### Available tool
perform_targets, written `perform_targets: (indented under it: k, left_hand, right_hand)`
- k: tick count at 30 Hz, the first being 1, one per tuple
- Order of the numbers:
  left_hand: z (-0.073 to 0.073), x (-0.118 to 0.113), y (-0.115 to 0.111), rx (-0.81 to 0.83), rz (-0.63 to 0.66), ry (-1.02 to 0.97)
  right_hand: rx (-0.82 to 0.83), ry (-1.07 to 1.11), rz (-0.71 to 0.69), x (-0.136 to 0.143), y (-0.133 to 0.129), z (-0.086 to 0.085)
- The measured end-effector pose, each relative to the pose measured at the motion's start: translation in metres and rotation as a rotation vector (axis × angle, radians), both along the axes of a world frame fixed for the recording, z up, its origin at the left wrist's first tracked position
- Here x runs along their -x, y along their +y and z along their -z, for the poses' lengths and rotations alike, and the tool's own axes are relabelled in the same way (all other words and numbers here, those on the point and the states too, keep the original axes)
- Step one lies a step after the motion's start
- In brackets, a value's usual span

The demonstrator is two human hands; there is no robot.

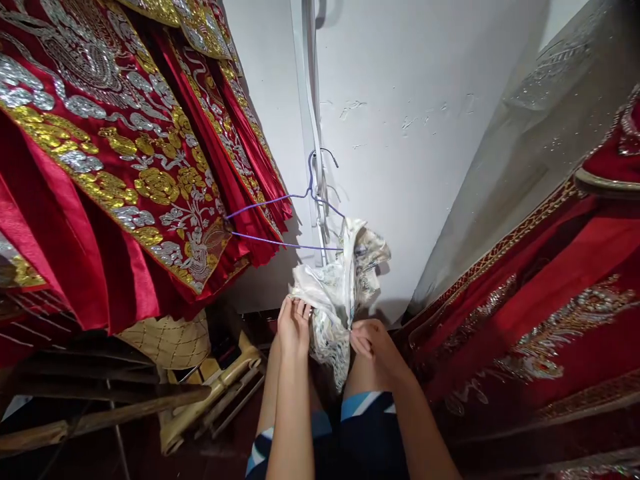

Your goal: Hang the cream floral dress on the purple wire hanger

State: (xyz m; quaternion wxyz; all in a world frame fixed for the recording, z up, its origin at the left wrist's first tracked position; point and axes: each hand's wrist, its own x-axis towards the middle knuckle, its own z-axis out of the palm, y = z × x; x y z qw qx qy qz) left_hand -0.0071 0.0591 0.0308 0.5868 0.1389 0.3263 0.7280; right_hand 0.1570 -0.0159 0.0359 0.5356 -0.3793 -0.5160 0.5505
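A pale, patterned garment [327, 287] hangs by one side from a purple wire hanger [285, 199], its folds bunched in front of my knees. The hanger's left arm is bare. My left hand [294, 323] has its fingers curled on the garment's left edge, gripping the cloth. On the other side, my right hand [369, 339] pinches the garment at the lower end of a straight seam or strip. Whether that strip is a zipper I cannot make out. The lower part of the cloth droops between my legs.
Red gowns with gold and silver embroidery [165, 180] hang at the left. More red beaded dresses [540, 313] and a sheer cover [495, 147] are at the right. Bamboo furniture [215, 393] stands low at the left. A white wall [410, 87] is behind the hanger.
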Motion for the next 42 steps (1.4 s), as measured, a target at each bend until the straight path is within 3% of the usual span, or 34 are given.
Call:
perform_targets:
  k: [2, 3, 6, 10, 13, 15, 17, 19, 21, 23, 25, 28, 30, 35, 37, 42]
  left_hand:
    - [-0.006, -0.014, -0.02, -0.057, 0.045, 0.019]
    - [-0.012, -0.021, -0.031, -0.12, 0.063, 0.066]
    - [-0.036, -0.038, -0.059, -0.321, 0.105, 0.399]
    - [-0.063, -0.04, -0.073, -0.523, 0.145, 0.911]
    - [-0.066, -0.023, -0.062, -0.6, 0.117, 1.08]
    - [-0.062, -0.008, -0.053, -0.581, 0.263, 1.12]
    - [-0.054, 0.005, -0.048, -0.539, 0.532, 1.185]
    - [-0.046, 0.016, -0.045, -0.498, 0.78, 1.326]
    - [-0.041, 0.026, -0.042, -0.468, 0.873, 1.472]
    - [-0.041, 0.039, -0.035, -0.432, 0.797, 1.548]
    - [-0.047, 0.053, -0.024, -0.373, 0.599, 1.569]
    - [-0.06, 0.076, -0.006, -0.246, 0.322, 1.638]
    - [-0.068, 0.091, 0.003, -0.176, 0.281, 1.697]
    - [-0.08, 0.118, 0.011, -0.09, 0.344, 1.884]
    - [-0.087, 0.123, 0.014, -0.187, 0.304, 1.951]
    - [-0.115, 0.115, 0.016, -0.572, 0.016, 1.89]
  right_hand:
    - [-0.018, -0.029, -0.041, -0.016, -0.003, -0.001]
    - [-0.034, -0.053, 0.005, -0.021, -0.003, -0.004]
    - [-0.093, -0.136, 0.131, -0.023, -0.002, -0.013]
    - [-0.072, -0.066, -0.173, -0.009, -0.001, -0.021]
    - [0.03, -0.053, -0.287, -0.01, 0.005, -0.031]
    - [0.075, -0.107, -0.315, -0.017, 0.013, -0.042]
    - [0.042, -0.179, -0.291, -0.025, 0.025, -0.058]
    - [-0.083, -0.263, -0.193, -0.031, 0.04, -0.077]
    - [-0.262, -0.342, -0.072, -0.034, 0.061, -0.095]
    - [-0.405, -0.402, 0.034, -0.035, 0.087, -0.107]
    - [-0.452, -0.464, 0.112, -0.035, 0.116, -0.108]
    - [-0.471, -0.596, 0.2, -0.036, 0.152, -0.097]
    - [-0.479, -0.708, 0.224, -0.04, 0.162, -0.088]
    - [-0.465, -0.742, 0.245, -0.056, 0.143, -0.086]
    - [-0.45, -0.673, 0.231, -0.06, 0.13, -0.092]
    - [-0.393, -0.585, 0.267, -0.066, 0.113, -0.108]
